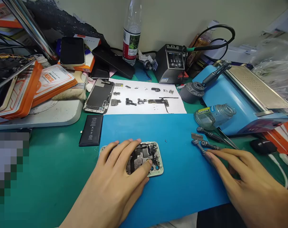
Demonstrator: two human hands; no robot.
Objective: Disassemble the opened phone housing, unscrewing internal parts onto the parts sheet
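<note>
An opened phone housing (159, 169) with a pale green frame lies on the blue mat, its inner parts and camera rings showing. Over it is my left hand (120, 171), fingers across the top and far edge, thumb by the near edge, gripping it. At the mat's right side my right hand (243, 177) pinches a grey screwdriver (201, 147), whose shaft is mostly hidden by the fingers. Beside it lie another screwdriver (211, 146) and a small metal blade (197, 136). A tiny screw (165, 141) rests on the mat beyond the phone.
Small phone parts lie on white paper (134, 109), beside a screen (98, 96) and a battery (91, 130). A glass jar (214, 116), a blue machine (220, 91) and a soldering station (169, 65) stand right and back. Boxes (51, 84) pile up left.
</note>
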